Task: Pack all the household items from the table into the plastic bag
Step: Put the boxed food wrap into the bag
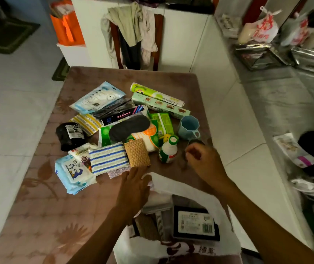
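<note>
The left hand (136, 184) lies flat with straight fingers, its grip open and holding nothing, at the far rim of the white plastic bag (226, 214), fingertips just short of the tan sponge (137, 153). The right hand (202, 159) hovers over the table (38, 206) with loosely curled fingers, blurred; I cannot tell whether its grip holds anything. It is just beside the small white bottle (168, 151) and near the blue mug (188, 126). The bag stands open at the table's near edge, with a black box (196, 223) inside. The other items lie heaped mid-table: blue-striped sponge (107, 157), wipes pack (74, 173), black roll (69, 136), 2 wrap rolls (158, 100).
</note>
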